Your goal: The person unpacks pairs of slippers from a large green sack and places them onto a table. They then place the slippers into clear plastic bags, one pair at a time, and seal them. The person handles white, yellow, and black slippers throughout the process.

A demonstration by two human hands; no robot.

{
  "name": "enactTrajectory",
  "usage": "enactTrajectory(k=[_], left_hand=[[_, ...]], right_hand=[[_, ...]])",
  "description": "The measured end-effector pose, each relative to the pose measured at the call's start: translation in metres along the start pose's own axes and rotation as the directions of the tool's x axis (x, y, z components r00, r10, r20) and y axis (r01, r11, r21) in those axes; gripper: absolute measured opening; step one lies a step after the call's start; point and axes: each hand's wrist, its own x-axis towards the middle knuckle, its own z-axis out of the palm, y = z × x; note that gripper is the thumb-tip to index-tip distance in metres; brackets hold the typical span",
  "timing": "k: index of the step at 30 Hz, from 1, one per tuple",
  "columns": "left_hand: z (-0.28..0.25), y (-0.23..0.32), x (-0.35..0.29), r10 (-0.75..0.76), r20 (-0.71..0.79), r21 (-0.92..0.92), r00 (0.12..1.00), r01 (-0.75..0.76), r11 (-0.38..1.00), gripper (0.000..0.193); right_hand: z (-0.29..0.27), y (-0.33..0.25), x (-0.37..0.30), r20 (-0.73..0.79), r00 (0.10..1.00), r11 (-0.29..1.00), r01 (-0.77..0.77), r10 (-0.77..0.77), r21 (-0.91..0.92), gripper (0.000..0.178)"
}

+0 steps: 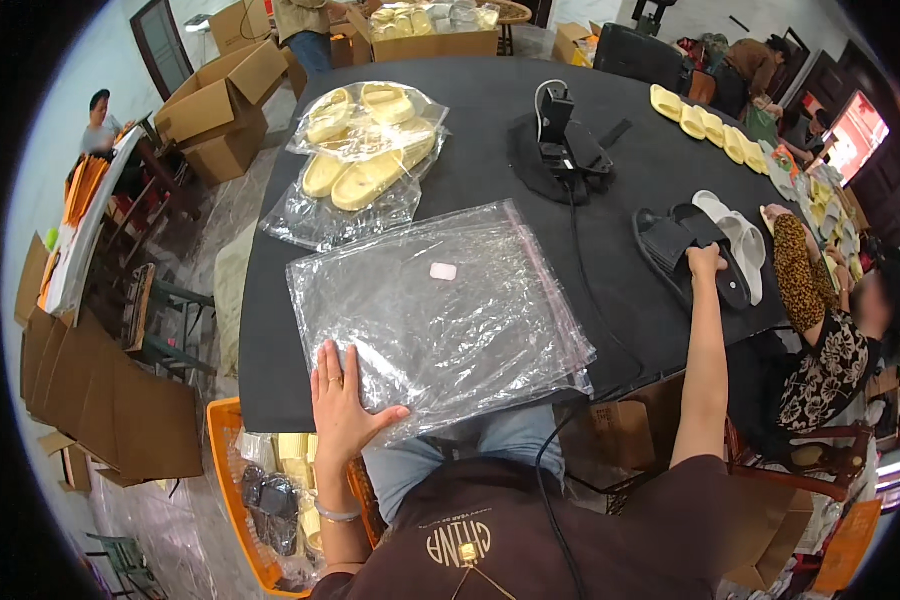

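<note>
My left hand lies with fingers spread on the near left corner of a stack of clear plastic bags. A small pale label sits on the top bag. Off to the right, my right hand has its fingers closed on a black slipper, one of a pair. The other black slipper lies just left of it. White slippers rest beside the pair, partly hidden by it. Beyond the bag stack are yellow slippers in clear bags.
A black device on a stand trails a cable across the dark table. Yellow slippers line the far right edge. An orange basket of packed slippers stands below left. A co-worker sits close at the right.
</note>
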Motion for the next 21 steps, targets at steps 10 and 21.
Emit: enactTrajectory(k=[10, 21], left_hand=[[0.003, -0.002, -0.002, -0.029, 0.003, -0.003, 1.000, 0.029, 1.000, 0.091], [0.011, -0.009, 0.003, -0.208, -0.062, -0.165, 0.976, 0.196, 0.967, 0.058]], right_hand=[[-0.122, -0.029, -0.253, 0.582, -0.055, 0.310, 0.804, -0.811, 0.508, 0.029], [-0.108, -0.037, -0.288, -0.101, -0.048, -0.088, 0.893, -0.994, 0.441, 0.013]])
